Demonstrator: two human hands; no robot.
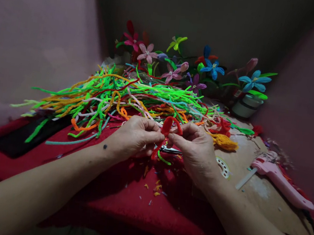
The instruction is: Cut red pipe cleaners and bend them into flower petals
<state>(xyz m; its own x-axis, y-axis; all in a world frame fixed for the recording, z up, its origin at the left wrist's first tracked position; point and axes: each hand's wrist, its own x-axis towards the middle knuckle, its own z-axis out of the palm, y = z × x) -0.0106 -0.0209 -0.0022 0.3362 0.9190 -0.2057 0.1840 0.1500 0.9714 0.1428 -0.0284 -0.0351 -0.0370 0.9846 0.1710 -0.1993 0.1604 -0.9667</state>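
Between my two hands is a red pipe cleaner (167, 126), bent into petal-like loops, with a loose end hanging below. My left hand (138, 135) pinches it from the left between thumb and fingers. From the right, my right hand (193, 148) grips it the same way, close to the other fingertips. Behind and below the fingers lie scissors (170, 150), partly hidden by my right hand. A short green pipe cleaner piece (163, 158) rests just beneath them on the red cloth (133, 200).
A large heap of colourful pipe cleaners (148, 93) spreads behind my hands. Finished flowers (212, 68) stand at the back, near a jar (247, 106). To the right, a pink glue gun (282, 180) lies on cardboard (262, 198). A black flat object (22, 137) is at left.
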